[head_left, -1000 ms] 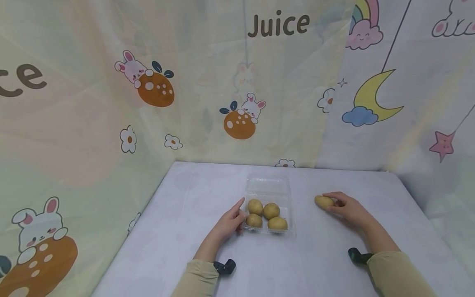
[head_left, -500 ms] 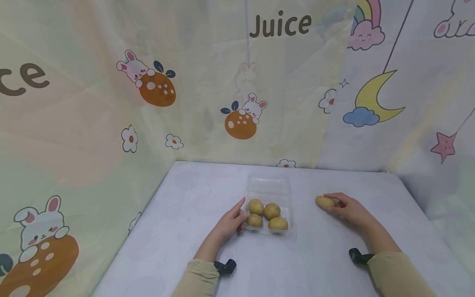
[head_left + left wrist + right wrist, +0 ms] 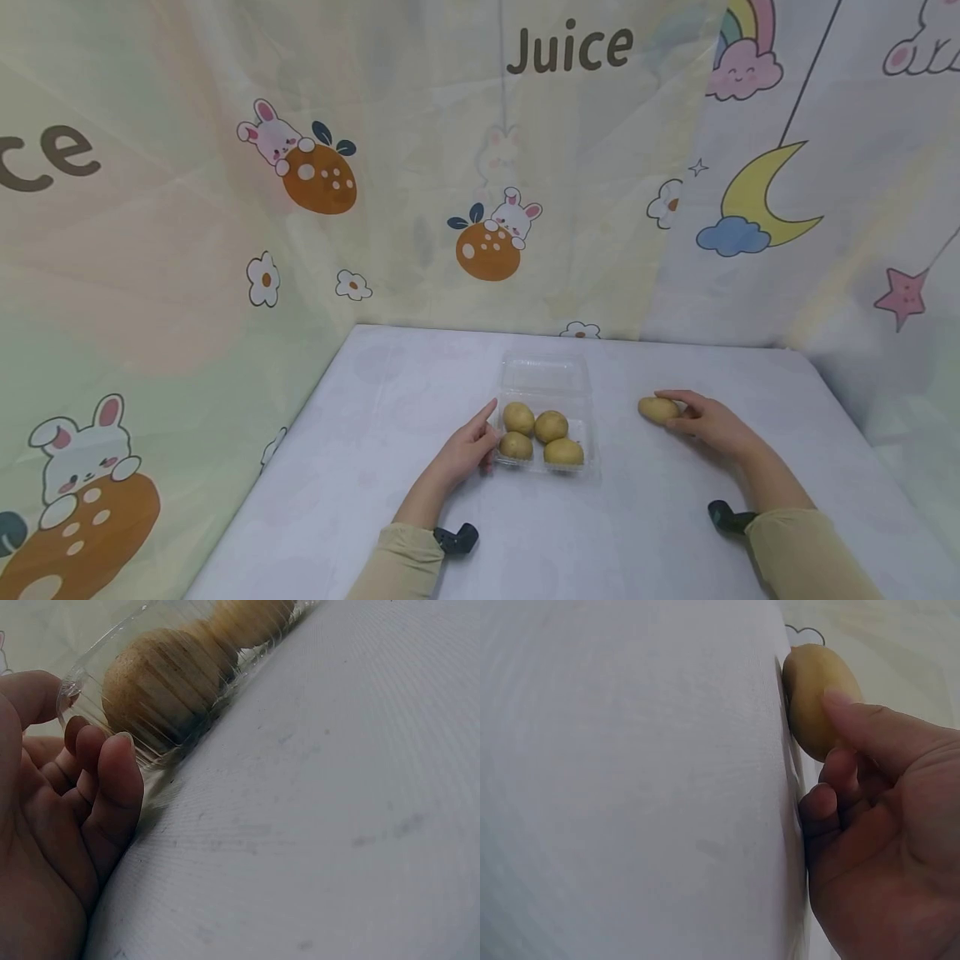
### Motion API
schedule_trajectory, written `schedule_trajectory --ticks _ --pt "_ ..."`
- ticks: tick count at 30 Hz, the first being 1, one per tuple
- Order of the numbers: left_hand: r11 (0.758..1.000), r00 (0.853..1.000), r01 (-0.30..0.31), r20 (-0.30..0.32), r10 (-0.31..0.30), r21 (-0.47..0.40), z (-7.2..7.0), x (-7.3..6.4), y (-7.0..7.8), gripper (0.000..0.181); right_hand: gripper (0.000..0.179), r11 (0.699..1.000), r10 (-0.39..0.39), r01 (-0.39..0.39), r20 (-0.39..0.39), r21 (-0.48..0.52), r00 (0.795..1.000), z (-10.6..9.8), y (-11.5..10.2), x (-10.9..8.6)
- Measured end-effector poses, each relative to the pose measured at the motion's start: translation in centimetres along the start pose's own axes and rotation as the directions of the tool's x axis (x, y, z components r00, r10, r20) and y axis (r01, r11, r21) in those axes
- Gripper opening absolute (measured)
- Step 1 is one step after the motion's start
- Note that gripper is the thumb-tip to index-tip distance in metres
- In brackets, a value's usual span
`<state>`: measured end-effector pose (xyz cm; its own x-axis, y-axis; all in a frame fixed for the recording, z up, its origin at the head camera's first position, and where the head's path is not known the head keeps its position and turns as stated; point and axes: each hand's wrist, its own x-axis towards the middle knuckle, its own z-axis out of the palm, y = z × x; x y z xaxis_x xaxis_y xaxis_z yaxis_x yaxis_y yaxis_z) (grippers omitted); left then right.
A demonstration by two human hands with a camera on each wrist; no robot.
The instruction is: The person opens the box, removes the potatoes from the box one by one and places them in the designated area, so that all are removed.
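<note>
A clear plastic clamshell container [image 3: 592, 433] lies with its lid [image 3: 546, 372] folded back and several potatoes [image 3: 551, 426] inside. At its left side is my left hand [image 3: 468, 446], index finger extended forward along the side. In the left wrist view the thumb and curled fingers [image 3: 120, 772] hold the container's rim, and potatoes [image 3: 161, 682] show through the ribbed wall. To the right of the container, my right hand [image 3: 708, 423] pinches a single potato [image 3: 657, 409]. The right wrist view shows the thumb across this potato [image 3: 814, 697], which rests at the table surface, the other fingers curled below it.
The white-covered table [image 3: 330, 500] runs back to a printed cloth backdrop [image 3: 405, 167], which also flanks both sides. Black wrist devices [image 3: 459, 540] sit at both sleeves. Bare tabletop separates the container from the right hand's potato.
</note>
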<state>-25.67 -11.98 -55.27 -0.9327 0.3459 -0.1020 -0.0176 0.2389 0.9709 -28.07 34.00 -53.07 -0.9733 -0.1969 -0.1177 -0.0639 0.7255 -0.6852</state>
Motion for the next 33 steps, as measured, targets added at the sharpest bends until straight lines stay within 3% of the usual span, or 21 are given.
schedule_trajectory --ticks 20,25,29,33 --pt "1.0 1.0 -0.007 -0.008 0.007 0.012 0.1 0.1 0.0 0.063 0.06 0.999 -0.026 0.025 0.017 0.028 1.0 -0.2 -0.5 -0.2" --pt "1.0 1.0 -0.007 -0.007 0.007 0.015 0.2 0.1 0.1 0.063 0.061 1.0 -0.024 0.024 0.015 -0.008 1.0 -0.4 -0.9 -0.3" --pt "1.0 1.0 0.006 -0.002 -0.006 0.007 0.1 0.0 0.1 0.063 0.058 0.999 0.012 -0.013 -0.008 -0.044 1.0 -0.6 -1.7 -0.4" --pt "1.0 1.0 0.005 0.006 -0.005 0.003 0.0 0.1 -0.1 0.062 0.053 0.999 -0.021 0.02 -0.038 -0.049 0.999 -0.7 -3.3 -0.5"
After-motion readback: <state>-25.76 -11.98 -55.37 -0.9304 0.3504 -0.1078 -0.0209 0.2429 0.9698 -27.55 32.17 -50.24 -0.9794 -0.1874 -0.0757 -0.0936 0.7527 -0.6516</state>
